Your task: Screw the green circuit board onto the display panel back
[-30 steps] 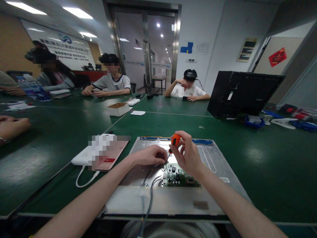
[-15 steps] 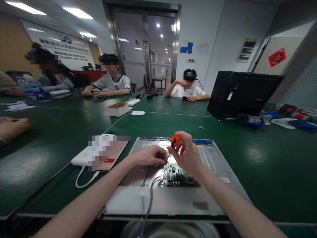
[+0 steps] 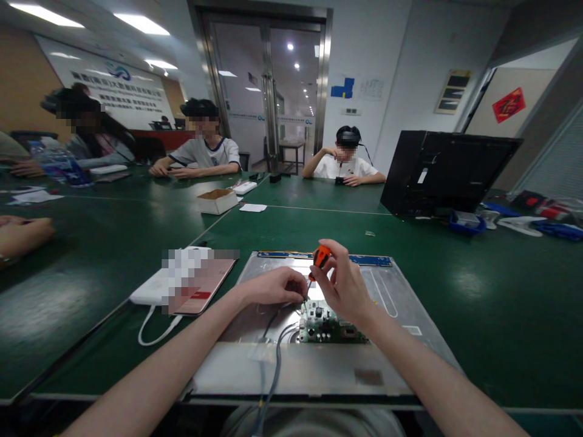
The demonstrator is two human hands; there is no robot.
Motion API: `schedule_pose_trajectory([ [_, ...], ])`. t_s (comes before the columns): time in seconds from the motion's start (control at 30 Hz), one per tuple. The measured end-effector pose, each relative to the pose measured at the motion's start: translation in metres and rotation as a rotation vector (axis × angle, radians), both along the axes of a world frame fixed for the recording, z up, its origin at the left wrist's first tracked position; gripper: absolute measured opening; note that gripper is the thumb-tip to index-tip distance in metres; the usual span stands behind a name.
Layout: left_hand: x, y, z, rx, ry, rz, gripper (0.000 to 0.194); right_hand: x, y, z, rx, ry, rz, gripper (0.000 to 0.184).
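A stubby orange-and-black screwdriver [image 3: 321, 257] stands tilted between the thumb and fingers of my right hand [image 3: 345, 282]. Its thin shaft points down at the upper left corner of a green circuit board [image 3: 319, 328]. Beside the tip, the fingers of my left hand [image 3: 280, 285] are pinched together at the board's edge; what they hold, if anything, is hidden. The board lies on a silver display panel [image 3: 387, 358] with a blue strip [image 3: 373, 261] along its far edge. Grey cables [image 3: 279, 358] run from the board's left side over the panel's near edge.
Left of the panel lie a white power bank [image 3: 152, 285] and a pink phone [image 3: 209, 285], joined by a white cable [image 3: 144, 334]. An open carton [image 3: 218, 201] sits farther back. A black monitor [image 3: 450, 170] stands at right. Other people sit around the green table [image 3: 496, 285].
The screwdriver handle has turned in my right fingers, showing more of its orange-and-black side, and my right fingers have shifted slightly. My left hand stays in place.
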State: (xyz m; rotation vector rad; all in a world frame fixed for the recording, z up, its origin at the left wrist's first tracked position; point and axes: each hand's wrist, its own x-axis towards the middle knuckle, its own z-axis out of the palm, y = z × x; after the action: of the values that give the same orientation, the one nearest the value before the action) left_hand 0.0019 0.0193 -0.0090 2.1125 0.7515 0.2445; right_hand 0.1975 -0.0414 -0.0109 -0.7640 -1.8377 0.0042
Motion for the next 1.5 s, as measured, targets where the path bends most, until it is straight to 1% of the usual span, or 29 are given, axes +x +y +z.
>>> schedule_pose_trajectory([
  [0.17, -0.0001, 0.0008, -0.0019, -0.016, -0.013, -0.007, 0.009, 0.0009, -0.0011, 0.0044, -0.012, -0.038, -0.021, 0.042],
  [0.33, -0.0002, 0.0008, -0.0024, -0.017, -0.018, -0.018, 0.004, 0.0016, 0.0001, 0.0034, -0.013, -0.049, -0.011, 0.046],
  [0.43, -0.0003, 0.0005, -0.0022, -0.008, -0.012, -0.006, 0.005, 0.0013, 0.0020, -0.0006, -0.025, -0.015, -0.014, 0.046],
  [0.53, -0.0003, 0.0006, -0.0023, -0.013, -0.006, -0.003, 0.008, 0.0000, 0.0024, -0.0028, 0.001, 0.013, -0.018, 0.043],
  [0.7, -0.0001, 0.0004, -0.0019, -0.012, -0.007, 0.005, 0.007, -0.0019, -0.0011, -0.0005, 0.008, 0.008, -0.019, 0.040],
  [0.8, 0.0001, -0.0009, -0.0008, -0.005, -0.008, 0.007, 0.007, -0.0014, -0.0030, 0.0019, 0.001, -0.022, -0.025, 0.042],
  [0.97, 0.0001, -0.0018, 0.0010, -0.007, -0.013, -0.005, 0.007, -0.0003, -0.0025, 0.0023, -0.017, -0.036, 0.011, 0.050],
  [1.1, 0.0001, -0.0006, 0.0010, -0.014, -0.005, -0.005, 0.008, -0.0010, -0.0002, -0.0006, -0.023, 0.002, 0.010, 0.047],
  [1.23, 0.0005, -0.0004, 0.0011, -0.001, 0.007, 0.004, 0.008, -0.0023, 0.0011, -0.0029, 0.014, 0.022, -0.022, 0.041],
  [1.4, 0.0009, -0.0008, 0.0008, -0.009, -0.001, 0.001, 0.007, -0.0029, 0.0010, -0.0044, 0.006, 0.048, -0.008, 0.045],
  [1.5, 0.0008, -0.0005, 0.0003, -0.016, -0.001, 0.001, 0.007, -0.0020, 0.0004, -0.0033, 0.004, 0.025, -0.004, 0.043],
])
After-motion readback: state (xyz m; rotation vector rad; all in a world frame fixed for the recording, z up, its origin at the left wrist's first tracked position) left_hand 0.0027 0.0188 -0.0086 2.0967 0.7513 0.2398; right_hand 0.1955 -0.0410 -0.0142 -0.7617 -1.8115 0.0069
